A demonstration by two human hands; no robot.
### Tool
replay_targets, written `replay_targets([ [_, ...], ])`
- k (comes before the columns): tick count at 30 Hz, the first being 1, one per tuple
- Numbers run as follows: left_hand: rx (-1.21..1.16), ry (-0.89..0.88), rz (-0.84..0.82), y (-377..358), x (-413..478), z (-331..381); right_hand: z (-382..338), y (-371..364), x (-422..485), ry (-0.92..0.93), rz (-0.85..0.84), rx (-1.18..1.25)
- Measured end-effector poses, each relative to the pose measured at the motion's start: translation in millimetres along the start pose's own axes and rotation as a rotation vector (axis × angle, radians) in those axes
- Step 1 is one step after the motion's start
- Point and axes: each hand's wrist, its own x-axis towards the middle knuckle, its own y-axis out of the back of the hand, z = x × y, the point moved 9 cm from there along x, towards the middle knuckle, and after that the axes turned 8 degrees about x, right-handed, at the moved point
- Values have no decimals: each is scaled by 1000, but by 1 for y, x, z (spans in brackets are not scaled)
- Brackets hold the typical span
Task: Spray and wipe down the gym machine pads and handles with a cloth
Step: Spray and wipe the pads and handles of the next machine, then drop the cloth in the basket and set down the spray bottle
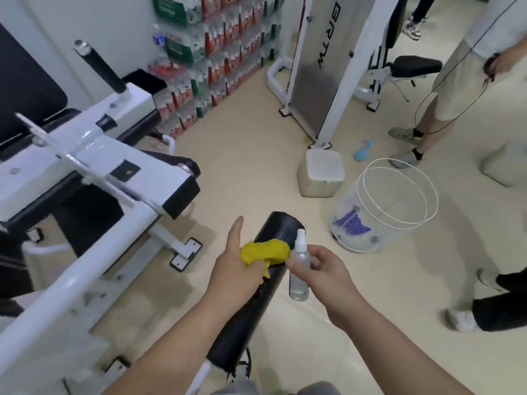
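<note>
My left hand (236,269) pinches the yellow cloth (265,250) onto the black roller pad (245,317), near its 12 o'clock end. My right hand (322,273) grips the spray bottle (299,283) upright, at the cloth's 3 o'clock

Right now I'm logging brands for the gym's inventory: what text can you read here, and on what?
"BRTW", turned sideways, on the grey panel of the weight machine.
Green labels on the stacked bottle packs: too blurred.
Blue marks on the wire basket: not legible.
No label shows on the spray bottle.
</note>
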Motion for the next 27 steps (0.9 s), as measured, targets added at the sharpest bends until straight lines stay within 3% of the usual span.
replay_targets([
  [5, 74, -23, -289, -79, 79, 88, -93, 61, 94, 146, 56, 53],
  [8, 123, -81, -343, -123, 142, 152, -131, 87, 158, 142, -22, 42],
  [15, 124, -58, -164, -184, 288, 257, -201, 149, 299, 56, -156, 65],
  [23, -176, 125, 108, -189, 424, 268, -194, 176, 428, -297, -481, -163],
  [27, -144, 82, 61, -236, 511, 290, -191, 219, 511, -297, -346, -126],
])
